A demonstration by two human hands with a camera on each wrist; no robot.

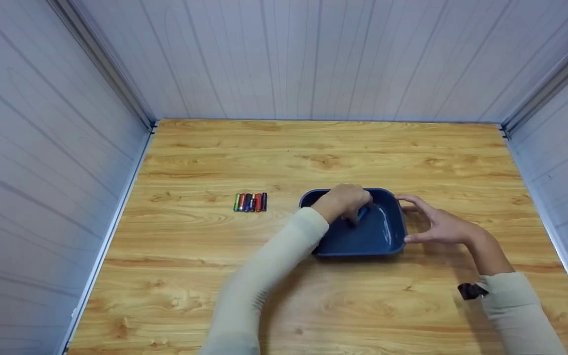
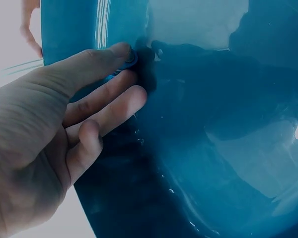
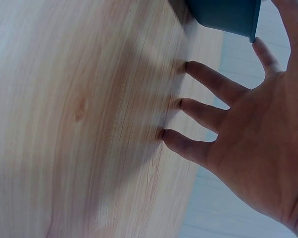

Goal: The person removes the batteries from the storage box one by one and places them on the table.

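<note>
A dark blue rectangular basin (image 1: 348,244) with rounded corners stands on the table. My left hand (image 1: 345,199) reaches down into it and pinches a small blue battery (image 2: 132,59) between thumb and index finger; most of the battery is hidden by the fingers. The other fingers of that hand are loosely bent over the basin's inside. My right hand (image 1: 439,224) is spread at the basin's right end, thumb and index finger touching the rim. In the right wrist view its remaining fingertips (image 3: 171,136) rest on the wood.
Left of the basin, several batteries (image 1: 250,202) in green, red, blue and dark colours lie side by side in a row. Pale panel walls (image 1: 284,64) close off the back and both sides of the wooden table (image 1: 180,286).
</note>
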